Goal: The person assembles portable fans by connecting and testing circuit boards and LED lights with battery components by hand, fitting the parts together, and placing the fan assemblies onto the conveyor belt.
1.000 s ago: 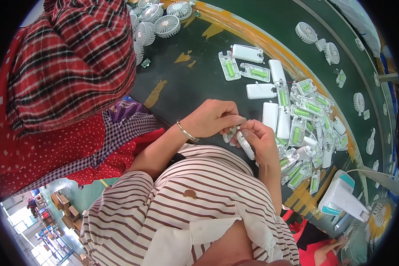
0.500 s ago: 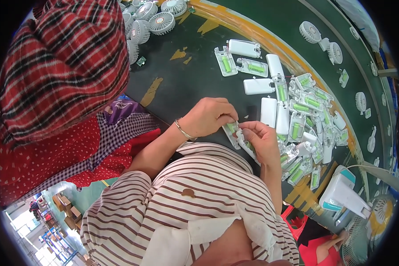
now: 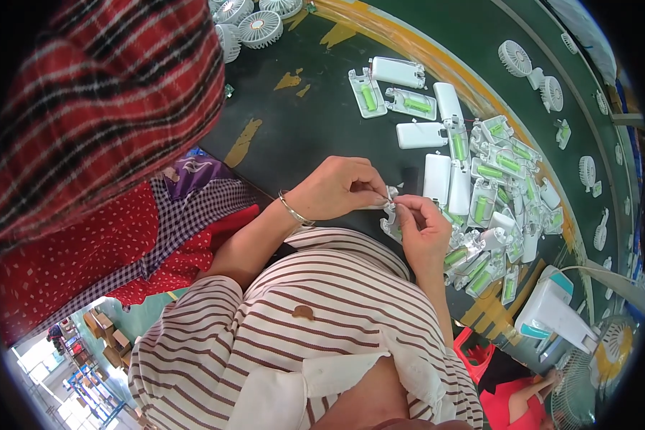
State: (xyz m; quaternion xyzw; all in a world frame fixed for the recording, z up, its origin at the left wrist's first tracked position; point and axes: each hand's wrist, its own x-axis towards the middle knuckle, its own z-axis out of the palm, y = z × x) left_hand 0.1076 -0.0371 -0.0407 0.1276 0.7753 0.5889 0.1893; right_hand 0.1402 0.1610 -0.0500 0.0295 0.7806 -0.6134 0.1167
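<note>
In front of my striped shirt, my left hand (image 3: 342, 189) and my right hand (image 3: 424, 228) meet fingertip to fingertip. The thumb and forefinger of each are pinched together on something too small to make out. Just below the fingertips shows part of a white plastic fan-handle shell (image 3: 390, 228); my fingers hide the rest of it. To the right of my right hand lies a heap of similar white shells, many with a green battery cell (image 3: 482, 209) inside. Closed white handle shells (image 3: 437, 177) lie just beyond that hand.
White round fan heads (image 3: 259, 29) stand at the far left of the dark table (image 3: 315, 136). A green conveyor belt (image 3: 473, 36) carrying fan parts curves past the far side. At left sits a person in a red plaid head covering (image 3: 122, 93). A white-and-teal device (image 3: 552, 308) stands right.
My fingertips have come closer together above the shell, and less of the shell shows. The person at left has leaned nearer, covering some fan heads. Parts on the belt have shifted slightly.
</note>
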